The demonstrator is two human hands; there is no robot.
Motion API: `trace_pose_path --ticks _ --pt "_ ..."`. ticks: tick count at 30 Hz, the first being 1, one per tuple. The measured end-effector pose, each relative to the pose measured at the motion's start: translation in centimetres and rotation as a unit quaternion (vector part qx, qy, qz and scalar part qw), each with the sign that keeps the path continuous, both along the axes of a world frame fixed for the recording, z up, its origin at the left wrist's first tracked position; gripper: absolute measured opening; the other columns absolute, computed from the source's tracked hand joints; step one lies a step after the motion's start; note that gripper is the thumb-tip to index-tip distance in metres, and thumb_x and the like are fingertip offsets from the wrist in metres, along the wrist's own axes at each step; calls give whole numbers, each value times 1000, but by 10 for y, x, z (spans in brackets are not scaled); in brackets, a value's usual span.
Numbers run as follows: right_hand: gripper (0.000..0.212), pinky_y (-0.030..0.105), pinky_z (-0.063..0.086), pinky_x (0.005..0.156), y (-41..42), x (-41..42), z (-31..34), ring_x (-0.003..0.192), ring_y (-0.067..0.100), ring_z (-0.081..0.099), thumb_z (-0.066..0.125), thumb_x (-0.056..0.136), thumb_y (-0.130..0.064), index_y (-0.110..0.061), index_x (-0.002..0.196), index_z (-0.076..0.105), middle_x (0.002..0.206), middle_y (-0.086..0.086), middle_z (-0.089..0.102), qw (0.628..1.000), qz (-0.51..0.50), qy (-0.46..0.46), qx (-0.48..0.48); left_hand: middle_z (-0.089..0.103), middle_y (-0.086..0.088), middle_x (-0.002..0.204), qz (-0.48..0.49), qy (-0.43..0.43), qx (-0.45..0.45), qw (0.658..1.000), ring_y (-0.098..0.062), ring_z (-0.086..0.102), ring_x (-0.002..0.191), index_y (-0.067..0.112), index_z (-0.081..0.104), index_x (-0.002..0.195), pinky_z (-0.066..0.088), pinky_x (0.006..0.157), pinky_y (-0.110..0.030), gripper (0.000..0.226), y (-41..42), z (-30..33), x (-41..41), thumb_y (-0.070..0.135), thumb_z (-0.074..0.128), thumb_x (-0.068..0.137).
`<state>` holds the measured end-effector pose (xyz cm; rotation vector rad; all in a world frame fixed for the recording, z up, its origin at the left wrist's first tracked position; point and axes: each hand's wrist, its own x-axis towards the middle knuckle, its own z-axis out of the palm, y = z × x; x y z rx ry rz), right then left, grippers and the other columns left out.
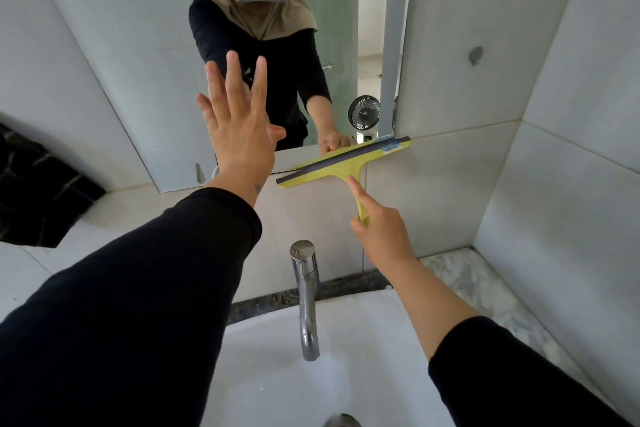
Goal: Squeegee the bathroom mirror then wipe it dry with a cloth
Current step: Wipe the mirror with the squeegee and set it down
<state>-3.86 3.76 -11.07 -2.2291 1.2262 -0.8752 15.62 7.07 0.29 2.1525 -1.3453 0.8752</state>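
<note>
The bathroom mirror (pixel 149 55) hangs on the tiled wall above the sink. My right hand (pixel 381 236) grips the handle of a yellow-green squeegee (pixel 343 163), index finger stretched along the handle. Its dark rubber blade lies slanted across the mirror's bottom right corner, partly on the wall tile. My left hand (pixel 235 128) is raised flat in front of the mirror's lower middle, fingers spread, holding nothing. Whether it touches the glass is unclear. No cloth for drying is clearly in view.
A chrome tap (pixel 304 295) rises over the white sink (pixel 363 374) below my arms. A dark patterned fabric (pixel 38 191) lies on the ledge at left. A marble counter (pixel 485 284) runs right. The mirror reflects a person and a small fan (pixel 363 113).
</note>
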Motion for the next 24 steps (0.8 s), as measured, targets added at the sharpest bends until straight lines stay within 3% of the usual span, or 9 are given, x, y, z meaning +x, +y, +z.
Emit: trace_pose_path --ticks 5,9,15,17,20,24 --pt "71 43 56 59 3 -4 -4 44 13 40 51 91 -7 -44 146 25 58 6 46 1000 0 -7 22 -6 -14 159 -4 -7 -5 1000 -41 -9 144 26 1 152 1 114 -57 98 0 -1 2 37 70 83" --pt "72 44 57 55 6 -14 -7 42 16 43 51 90 -8 -45 147 24 69 18 59 999 -6 21 43 -6 -14 159 -5 -9 -5 1000 -41 -9 144 27 1 151 1 114 -57 97 -1 -1 2 33 70 83" --pt "76 46 57 62 18 -46 7 56 26 52 52 92 -16 -42 150 8 77 18 62 995 -11 82 57 -1 -11 159 -4 7 -15 1000 -36 -4 145 28 3 151 3 115 -54 95 6 -5 -19 31 68 83" --pt "64 42 55 68 18 -60 15 64 28 56 51 92 -19 -32 148 25 87 16 65 991 -15 124 38 5 -10 158 -37 17 1 999 -34 3 145 28 11 150 13 117 -51 85 10 -11 -39 34 65 85" --pt "46 35 48 80 21 -81 30 97 33 62 52 89 -21 -32 134 49 109 10 66 980 -6 197 8 21 -8 152 -119 93 59 987 -31 19 139 30 26 147 32 110 -48 67 12 -22 -76 36 60 90" --pt "47 34 44 96 28 -107 62 117 27 55 50 92 -24 -41 136 46 130 1 58 952 21 302 -33 24 -7 152 -184 244 136 942 -29 27 138 39 16 149 38 104 -47 64 4 -24 -113 44 49 94"
